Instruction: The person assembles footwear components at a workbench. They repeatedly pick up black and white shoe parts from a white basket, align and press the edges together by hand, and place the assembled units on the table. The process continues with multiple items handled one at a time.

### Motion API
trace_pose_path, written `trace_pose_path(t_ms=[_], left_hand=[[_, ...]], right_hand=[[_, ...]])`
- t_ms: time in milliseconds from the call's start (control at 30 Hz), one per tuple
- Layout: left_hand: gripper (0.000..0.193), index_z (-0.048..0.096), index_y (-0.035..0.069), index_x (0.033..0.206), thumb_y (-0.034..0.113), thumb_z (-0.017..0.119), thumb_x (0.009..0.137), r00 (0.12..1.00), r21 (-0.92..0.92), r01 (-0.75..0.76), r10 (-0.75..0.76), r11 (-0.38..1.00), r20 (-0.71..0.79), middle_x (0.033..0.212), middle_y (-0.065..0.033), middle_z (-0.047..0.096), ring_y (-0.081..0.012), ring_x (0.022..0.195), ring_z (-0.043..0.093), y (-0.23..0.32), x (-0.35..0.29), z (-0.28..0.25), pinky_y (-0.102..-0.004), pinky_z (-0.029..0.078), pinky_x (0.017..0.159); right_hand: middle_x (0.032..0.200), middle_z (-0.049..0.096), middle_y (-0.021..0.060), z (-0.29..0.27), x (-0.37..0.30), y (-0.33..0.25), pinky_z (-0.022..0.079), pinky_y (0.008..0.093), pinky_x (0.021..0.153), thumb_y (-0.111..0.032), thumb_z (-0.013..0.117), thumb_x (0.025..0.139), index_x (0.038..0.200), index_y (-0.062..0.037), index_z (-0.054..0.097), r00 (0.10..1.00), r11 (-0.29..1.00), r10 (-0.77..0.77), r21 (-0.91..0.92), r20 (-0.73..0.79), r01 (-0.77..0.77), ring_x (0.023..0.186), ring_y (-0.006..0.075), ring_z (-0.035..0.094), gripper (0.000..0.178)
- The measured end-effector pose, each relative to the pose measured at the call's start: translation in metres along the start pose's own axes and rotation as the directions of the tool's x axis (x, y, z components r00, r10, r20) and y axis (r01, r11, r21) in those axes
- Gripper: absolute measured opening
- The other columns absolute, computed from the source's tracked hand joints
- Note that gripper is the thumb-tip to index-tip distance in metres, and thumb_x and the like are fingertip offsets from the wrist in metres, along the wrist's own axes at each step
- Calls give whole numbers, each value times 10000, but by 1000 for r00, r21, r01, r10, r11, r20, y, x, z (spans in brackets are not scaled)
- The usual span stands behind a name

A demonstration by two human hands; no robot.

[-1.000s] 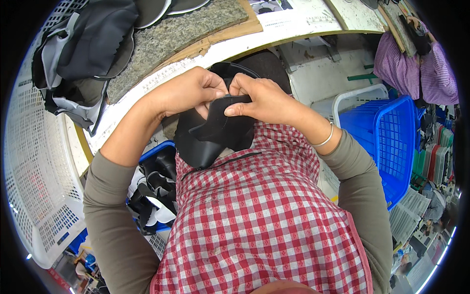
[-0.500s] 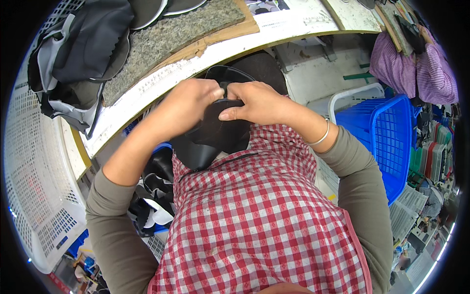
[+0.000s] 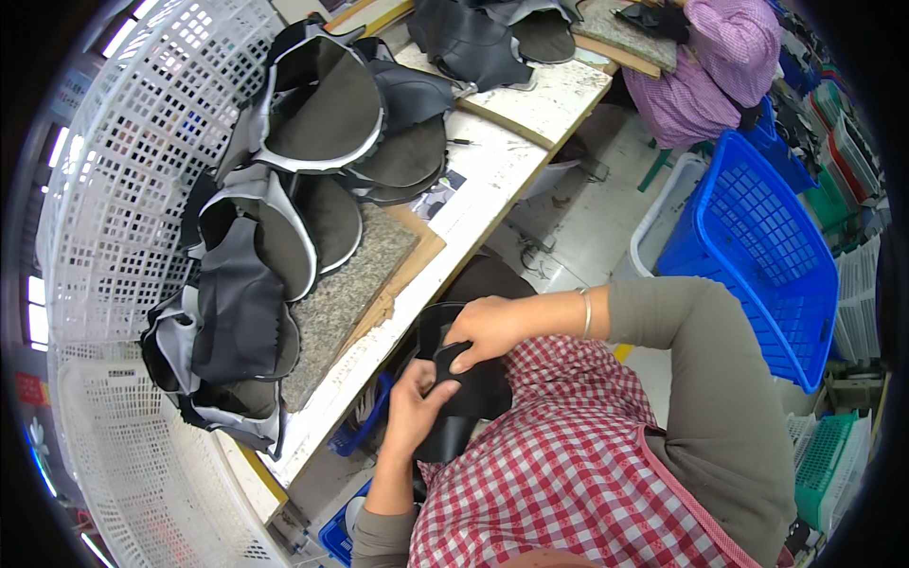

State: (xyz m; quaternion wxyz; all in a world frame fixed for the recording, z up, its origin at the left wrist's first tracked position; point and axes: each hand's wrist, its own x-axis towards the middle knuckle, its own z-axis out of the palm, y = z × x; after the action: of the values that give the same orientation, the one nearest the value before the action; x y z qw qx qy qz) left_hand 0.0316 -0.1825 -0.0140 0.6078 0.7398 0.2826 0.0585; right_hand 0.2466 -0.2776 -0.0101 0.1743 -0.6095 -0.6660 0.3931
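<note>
A black leather piece (image 3: 482,390), looking like a shoe upper, rests on my lap against the red-and-white checked apron (image 3: 540,445). My left hand (image 3: 414,401) pinches its near-left edge, thumb and fingers pressed together. On the same piece, just above and to the right, my right hand (image 3: 489,328) grips a folded edge with its thumb on top. Both hands are close together at the table's edge. The fingers' undersides and part of the piece are hidden.
Several stitched black uppers with pale edges, one a black upper (image 3: 241,303), lie along the white table (image 3: 502,142) and stone slab (image 3: 365,256). White baskets (image 3: 142,417) stand left; a blue basket (image 3: 757,237) is right. Another person in a purple sleeve (image 3: 677,99) sits beyond.
The view has swung left and tilted, showing more uppers on the table. My hands still hold the black piece, with the left now lower beside the right.
</note>
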Motion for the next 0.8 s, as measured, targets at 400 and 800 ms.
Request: trace_pose_path(t_ms=[400, 800], left_hand=[[177, 715, -48, 948, -13, 827, 815, 960, -67, 264, -269, 962, -82, 887, -11, 639, -90, 798, 626, -7, -13, 21, -249, 503, 759], [205, 758, 4, 937, 70, 849, 766, 968, 258, -177, 216, 950, -130, 835, -91, 592, -235, 843, 563, -22, -4, 41, -332, 453, 782]], right_hand=[[978, 761, 88, -30, -18, -6, 553, 469, 779, -464, 802, 793, 1099, -168, 775, 986, 883, 42, -469, 160, 39, 974, 325, 721, 427], [993, 769, 98, -5, -24, -14, 560, 450, 815, -403, 790, 820, 1069, -146, 777, 989, 881, 51, -472, 137, 19, 992, 318, 725, 358]])
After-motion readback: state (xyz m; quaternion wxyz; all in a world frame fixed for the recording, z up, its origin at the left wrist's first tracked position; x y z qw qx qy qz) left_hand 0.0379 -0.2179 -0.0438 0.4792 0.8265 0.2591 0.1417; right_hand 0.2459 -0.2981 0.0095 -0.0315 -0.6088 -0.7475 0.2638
